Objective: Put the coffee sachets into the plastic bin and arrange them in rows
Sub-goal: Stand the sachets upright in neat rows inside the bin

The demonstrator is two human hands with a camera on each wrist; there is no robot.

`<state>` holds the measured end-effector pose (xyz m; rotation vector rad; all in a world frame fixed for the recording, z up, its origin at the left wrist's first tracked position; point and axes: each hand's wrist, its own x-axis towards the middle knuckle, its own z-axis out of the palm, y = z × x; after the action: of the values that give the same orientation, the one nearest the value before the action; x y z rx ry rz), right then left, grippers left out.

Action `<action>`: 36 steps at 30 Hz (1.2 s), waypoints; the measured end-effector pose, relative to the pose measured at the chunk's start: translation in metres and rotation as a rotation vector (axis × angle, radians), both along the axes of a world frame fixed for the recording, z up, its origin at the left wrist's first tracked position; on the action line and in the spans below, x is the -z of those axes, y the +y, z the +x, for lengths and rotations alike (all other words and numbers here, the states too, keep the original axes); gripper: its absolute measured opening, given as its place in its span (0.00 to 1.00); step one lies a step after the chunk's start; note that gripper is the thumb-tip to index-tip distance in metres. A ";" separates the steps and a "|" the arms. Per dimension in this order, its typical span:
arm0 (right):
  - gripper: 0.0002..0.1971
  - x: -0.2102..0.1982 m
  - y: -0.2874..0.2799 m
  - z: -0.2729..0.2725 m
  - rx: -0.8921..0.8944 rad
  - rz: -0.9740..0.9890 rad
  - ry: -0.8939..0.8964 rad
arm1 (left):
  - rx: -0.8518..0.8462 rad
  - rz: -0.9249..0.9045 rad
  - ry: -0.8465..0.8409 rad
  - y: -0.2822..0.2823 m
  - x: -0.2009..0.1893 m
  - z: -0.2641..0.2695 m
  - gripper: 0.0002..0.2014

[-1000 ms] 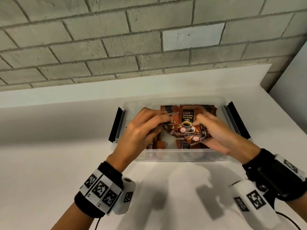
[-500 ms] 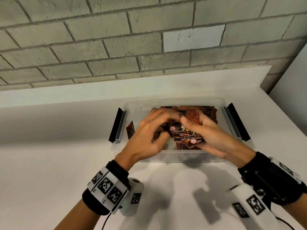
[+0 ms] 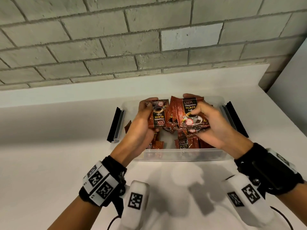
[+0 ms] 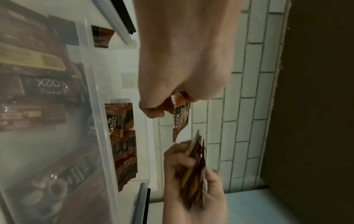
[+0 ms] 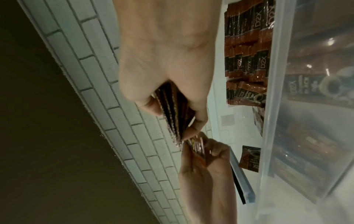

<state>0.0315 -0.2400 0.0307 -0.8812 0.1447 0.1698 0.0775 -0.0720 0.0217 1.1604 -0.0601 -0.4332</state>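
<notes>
Your right hand is gripping a fanned stack of sachets above the bin while your left hand is pinching one sachet upside down beside it. That loose fan is probably slipping-prone — a sachet could be dropping onto the rows below, or going in reversed.

The sachets are reddish-brown with a black panel, white and yellow lettering and a white cup. The bin is clear, its clips black. The counter is white, the brick wall grey.
</notes>
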 end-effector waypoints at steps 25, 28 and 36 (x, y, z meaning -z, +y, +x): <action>0.08 0.010 0.005 0.041 -0.018 0.063 0.155 | 0.098 0.145 0.131 -0.013 0.003 -0.001 0.05; 0.07 -0.001 0.003 0.051 0.012 -0.037 0.124 | 0.205 0.237 0.094 0.000 -0.009 0.018 0.10; 0.14 -0.009 0.020 0.076 -0.018 -0.323 -0.063 | 0.436 0.209 0.100 -0.010 -0.041 0.045 0.15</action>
<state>0.1078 -0.2197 0.0401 -1.2088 0.1069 0.1369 0.1227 -0.0819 0.0628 1.3312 -0.1864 -0.8997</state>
